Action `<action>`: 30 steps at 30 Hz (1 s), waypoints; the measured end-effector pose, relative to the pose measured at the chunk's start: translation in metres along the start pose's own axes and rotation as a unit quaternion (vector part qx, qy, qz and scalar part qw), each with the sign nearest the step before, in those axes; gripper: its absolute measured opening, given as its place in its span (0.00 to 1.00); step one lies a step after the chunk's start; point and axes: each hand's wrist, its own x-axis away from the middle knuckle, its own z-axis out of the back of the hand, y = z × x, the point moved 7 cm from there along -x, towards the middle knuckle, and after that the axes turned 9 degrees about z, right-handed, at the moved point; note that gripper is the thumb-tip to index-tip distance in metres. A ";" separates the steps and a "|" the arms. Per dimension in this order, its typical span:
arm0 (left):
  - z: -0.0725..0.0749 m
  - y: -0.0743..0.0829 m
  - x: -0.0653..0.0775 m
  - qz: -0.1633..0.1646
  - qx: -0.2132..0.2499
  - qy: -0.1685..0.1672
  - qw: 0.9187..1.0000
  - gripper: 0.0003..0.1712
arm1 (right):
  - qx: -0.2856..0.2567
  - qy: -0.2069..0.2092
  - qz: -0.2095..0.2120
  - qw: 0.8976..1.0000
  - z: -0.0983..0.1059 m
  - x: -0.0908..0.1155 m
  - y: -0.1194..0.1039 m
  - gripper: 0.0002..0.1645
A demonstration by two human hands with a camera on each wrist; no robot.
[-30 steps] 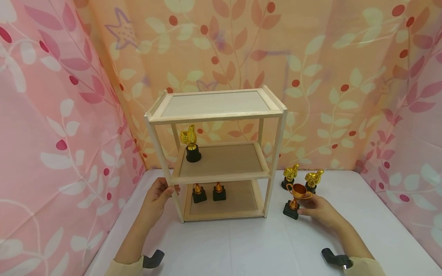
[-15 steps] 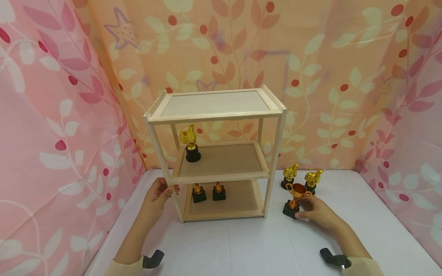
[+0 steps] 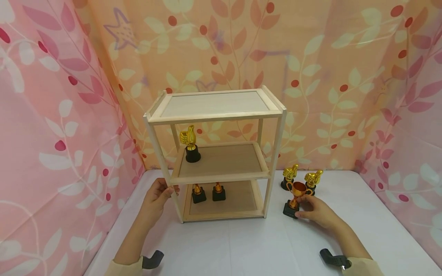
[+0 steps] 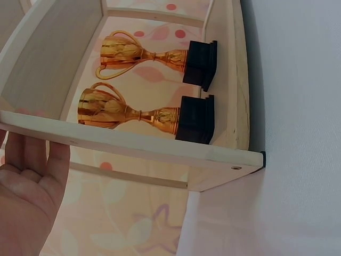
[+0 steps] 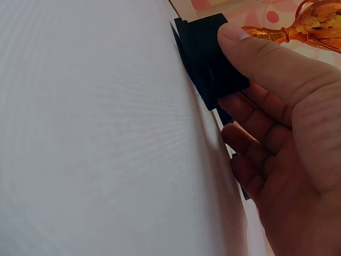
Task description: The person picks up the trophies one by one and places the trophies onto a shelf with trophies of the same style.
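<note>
At the front left post of a three-tier wooden shelf, my left hand grips the wood, its fingers passing behind the post in the left wrist view. My right hand pinches a bronze-coloured trophy cup by its black base, to the right of the shelf. The cup stands upright close over the white table. On the bottom tier are two similar trophy cups, side by side at the left. A gold thumbs-up trophy stands at the left of the middle tier.
Two more gold thumbs-up trophies, one on the left and one on the right, stand behind the right hand on the white tabletop. Floral curtains enclose the back and both sides.
The right thumb has slid slightly lower onto the cup's base. The left hand, the shelf and the other trophies have stayed put.
</note>
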 end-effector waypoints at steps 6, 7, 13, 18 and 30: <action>0.000 0.001 -0.001 -0.003 0.002 -0.002 1.000 0.14 | -0.010 -0.002 -0.007 1.000 0.001 0.000 0.000 0.39; 0.000 0.001 -0.001 -0.004 0.002 -0.002 1.000 0.14 | -0.011 -0.002 -0.006 1.000 0.001 0.000 -0.001 0.38; 0.001 -0.001 -0.001 -0.004 -0.001 -0.002 1.000 0.14 | 0.014 0.006 0.008 1.000 0.002 0.000 -0.002 0.35; 0.000 -0.001 -0.001 -0.004 0.002 -0.002 1.000 0.14 | 0.029 0.017 0.026 0.999 0.003 0.000 -0.004 0.31; 0.000 -0.001 -0.001 -0.005 0.002 -0.002 1.000 0.14 | 0.019 0.032 0.027 0.999 0.007 0.001 -0.009 0.31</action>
